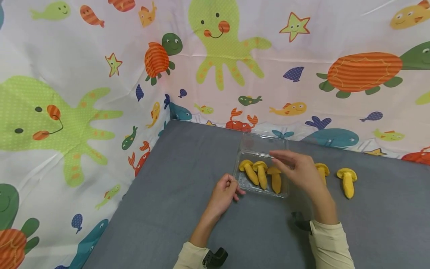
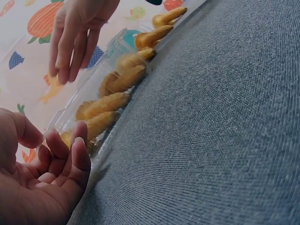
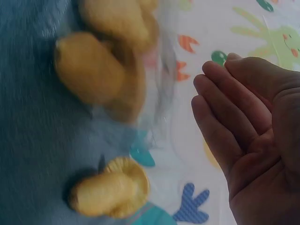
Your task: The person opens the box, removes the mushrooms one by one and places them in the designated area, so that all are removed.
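In the head view, the left hand point(image 1: 226, 192) grips the clear container point(image 1: 284, 186) at its eight o'clock corner, thumb and finger clamped on the rim. Above its two o'clock side hovers the right hand point(image 1: 299, 170), fingers extended (palm empty). Three yellow mushrooms point(image 1: 261, 175) lie inside; two more mushrooms point(image 1: 348, 183) rest toward three o'clock.

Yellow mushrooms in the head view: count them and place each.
5: three mushrooms side by side in the clear container; one partly behind the right hand, one farther right on the table. Others may be hidden.
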